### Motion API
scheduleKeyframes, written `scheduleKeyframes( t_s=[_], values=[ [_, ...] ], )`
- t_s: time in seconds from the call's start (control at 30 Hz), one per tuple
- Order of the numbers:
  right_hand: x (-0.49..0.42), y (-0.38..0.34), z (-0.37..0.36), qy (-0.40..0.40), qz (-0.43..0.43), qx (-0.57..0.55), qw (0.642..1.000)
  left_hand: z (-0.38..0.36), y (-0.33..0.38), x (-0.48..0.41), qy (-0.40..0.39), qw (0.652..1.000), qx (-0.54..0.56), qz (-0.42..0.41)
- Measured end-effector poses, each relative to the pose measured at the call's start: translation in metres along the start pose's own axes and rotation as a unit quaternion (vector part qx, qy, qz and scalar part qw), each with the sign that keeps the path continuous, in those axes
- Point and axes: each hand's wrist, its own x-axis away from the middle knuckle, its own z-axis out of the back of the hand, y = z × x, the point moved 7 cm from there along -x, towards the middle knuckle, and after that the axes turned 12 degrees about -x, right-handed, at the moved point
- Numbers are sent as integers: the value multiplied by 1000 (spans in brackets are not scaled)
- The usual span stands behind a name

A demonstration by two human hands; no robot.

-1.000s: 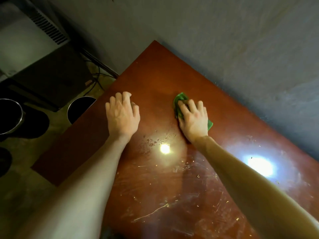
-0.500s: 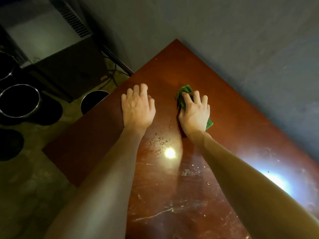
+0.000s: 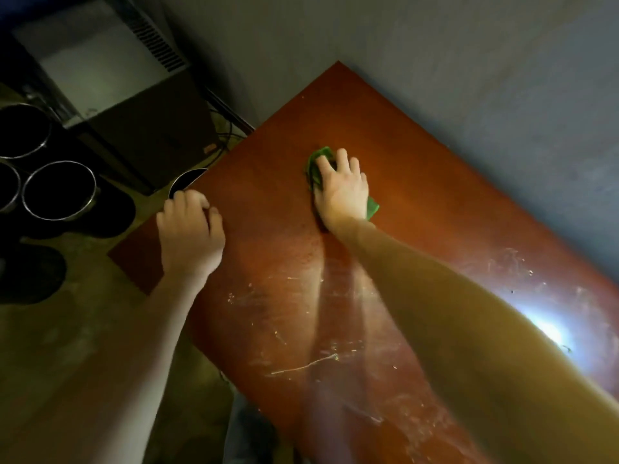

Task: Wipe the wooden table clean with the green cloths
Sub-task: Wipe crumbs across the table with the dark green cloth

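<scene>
Head: left hand [image 3: 191,229] at table [image 3: 418,212] edge.

Both our bare arms are stretched out over the table [image 3: 435,212]. Our right hand [image 3: 343,192] is the further one, out toward the far corner. It lies palm down, fingers spread and pressing on the cloth [image 3: 318,154], with the forearm running long across the middle. Our left hand [image 3: 191,229] is nearer, at the left edge, knuckles up and fingers curled. We can't see whether they hold anything. The two hands are well apart.
</scene>
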Motion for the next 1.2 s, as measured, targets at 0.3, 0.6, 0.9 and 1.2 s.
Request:
scheduleKeyframes(
  t_s=[0.3,0.6,0.9,1.2],
  values=[
    [104,-22,-15,-128,348,-36,928,1,-5,2,62,998,29,-14],
    [20,-54,-25,35,-46,-71,996,3,-5,2,55,997,55,6],
    [136,-68,-32,-121,278,-97,948,2,-8,-1,34,997,64,25],
    [42,-87,-40,27,9,-64,998,3,-7,0,74,994,78,12]
  ],
)
